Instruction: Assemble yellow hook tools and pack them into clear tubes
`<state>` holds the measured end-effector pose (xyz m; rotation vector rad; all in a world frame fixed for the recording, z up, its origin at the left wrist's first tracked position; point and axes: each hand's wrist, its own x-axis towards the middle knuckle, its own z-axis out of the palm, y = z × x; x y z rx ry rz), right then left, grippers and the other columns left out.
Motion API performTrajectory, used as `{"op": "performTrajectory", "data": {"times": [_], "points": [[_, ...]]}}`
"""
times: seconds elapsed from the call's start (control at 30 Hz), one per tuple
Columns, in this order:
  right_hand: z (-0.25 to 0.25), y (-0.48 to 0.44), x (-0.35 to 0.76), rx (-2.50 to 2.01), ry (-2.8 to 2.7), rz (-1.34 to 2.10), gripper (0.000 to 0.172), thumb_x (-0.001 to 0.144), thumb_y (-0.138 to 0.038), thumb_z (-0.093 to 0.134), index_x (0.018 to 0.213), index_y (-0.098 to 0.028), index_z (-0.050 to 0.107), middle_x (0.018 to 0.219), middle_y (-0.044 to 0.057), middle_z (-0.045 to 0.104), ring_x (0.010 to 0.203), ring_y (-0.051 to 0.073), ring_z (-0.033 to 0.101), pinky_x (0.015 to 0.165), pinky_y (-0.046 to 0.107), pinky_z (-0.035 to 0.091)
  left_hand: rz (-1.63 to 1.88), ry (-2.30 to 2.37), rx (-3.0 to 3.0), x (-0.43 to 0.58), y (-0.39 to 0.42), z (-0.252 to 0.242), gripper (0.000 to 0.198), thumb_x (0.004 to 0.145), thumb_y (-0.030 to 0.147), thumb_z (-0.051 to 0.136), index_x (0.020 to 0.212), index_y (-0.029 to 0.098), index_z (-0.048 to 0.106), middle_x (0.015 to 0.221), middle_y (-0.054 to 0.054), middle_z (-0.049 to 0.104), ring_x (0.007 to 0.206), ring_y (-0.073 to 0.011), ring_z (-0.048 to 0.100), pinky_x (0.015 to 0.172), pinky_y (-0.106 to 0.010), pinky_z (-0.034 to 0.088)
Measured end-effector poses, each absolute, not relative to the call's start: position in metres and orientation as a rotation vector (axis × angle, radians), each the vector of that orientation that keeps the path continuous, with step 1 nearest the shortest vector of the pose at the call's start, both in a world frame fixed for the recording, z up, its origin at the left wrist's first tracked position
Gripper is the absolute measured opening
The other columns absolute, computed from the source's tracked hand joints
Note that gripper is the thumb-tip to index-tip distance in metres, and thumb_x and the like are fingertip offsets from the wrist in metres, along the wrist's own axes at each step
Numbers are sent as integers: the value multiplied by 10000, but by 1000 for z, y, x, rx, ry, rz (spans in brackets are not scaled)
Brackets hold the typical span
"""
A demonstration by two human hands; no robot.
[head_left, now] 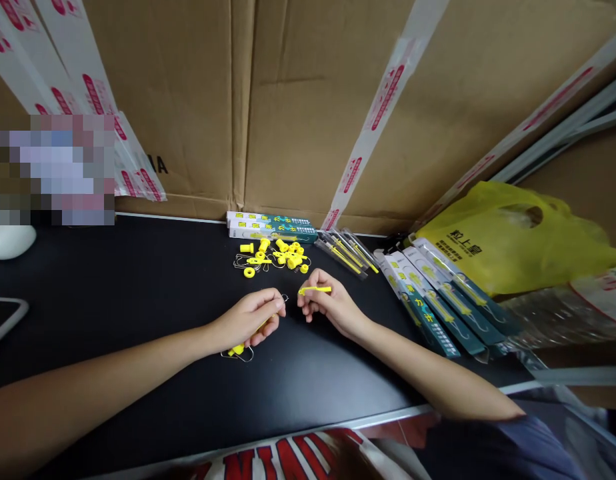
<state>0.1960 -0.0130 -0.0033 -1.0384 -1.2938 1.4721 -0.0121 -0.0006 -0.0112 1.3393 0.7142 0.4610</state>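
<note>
Black counter (138, 293). Far centre: loose yellow plastic parts (275, 255) mixed with wire clips, just near of two flat boxes (271, 227). Right of these: clear sleeves (345, 250), a row of teal packets (438, 300), a yellow plastic bag (513, 240). Far left: a white object (8, 240).

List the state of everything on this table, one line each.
Left hand, closed around wire tool, its yellow end sticking out below.
Right hand, pinching yellow strip, held level.
Yellow parts, loose in a heap on table.
Packs, flat, overlapping in a row.
Bag, crumpled, lying down.
</note>
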Motion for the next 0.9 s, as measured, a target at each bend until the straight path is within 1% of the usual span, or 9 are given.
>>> {"op": "performTrajectory", "data": {"times": [0.2,0.27,0.37,0.43,0.57,0.63,0.77,0.83,0.9], "points": [[-8,0,204,-1050,-1371,1194,234,829,-383,654,805,-202,507,853,10,672,848,136,645,837,301,487,450,726,1335,-13,-2,-7,301,920,476,426,828,192,470,511,83,450,311,-31,362,278,-96,247],[-10,1,203,-1038,-1402,1257,239,827,-392,658,816,-200,516,888,15,676,881,139,643,867,305,470,483,721,1299,-12,-2,-6,302,915,473,433,820,189,471,501,84,443,301,-35,366,270,-100,237],[-9,-7,199,-1000,-1476,1392,242,831,-384,663,800,-184,530,789,6,672,778,119,633,802,276,479,614,706,1180,-12,-1,-5,281,912,447,431,807,189,467,481,89,427,288,-39,359,266,-104,220],[-5,-16,196,-925,-1516,1694,273,815,-410,679,800,-181,531,716,-11,654,673,112,627,695,257,506,711,699,1088,-12,-1,-5,262,912,430,428,803,194,459,471,94,416,282,-40,344,265,-107,215],[12,-33,197,-340,-1915,2820,427,731,-577,680,801,-173,561,675,16,648,547,133,632,533,256,533,752,679,1031,-11,1,-5,239,915,405,432,805,195,459,472,92,416,286,-41,335,265,-109,205],[23,-35,201,-29,-2165,3001,469,745,-631,617,766,-164,581,649,43,644,538,142,629,500,242,522,723,673,1056,-12,1,-4,241,919,404,431,809,192,462,475,90,421,287,-36,326,266,-106,191],[33,-29,213,-493,-2114,2388,404,779,-552,649,782,-149,617,623,41,643,471,116,584,423,203,459,677,691,1143,-12,0,-1,272,925,439,418,817,192,455,471,89,424,292,-29,317,272,-97,176],[30,-26,213,-821,-1843,1849,337,834,-505,615,816,-169,592,572,-16,599,390,67,480,372,169,382,653,704,1190,-12,-1,-1,289,926,457,414,816,193,448,467,90,424,293,-29,321,273,-94,183],[24,-24,210,-1030,-1781,1261,237,891,-421,568,866,-187,599,615,-19,600,453,75,501,440,188,420,623,713,1238,-12,-2,-2,305,928,477,406,817,196,444,468,90,432,293,-30,326,273,-95,197]]}}
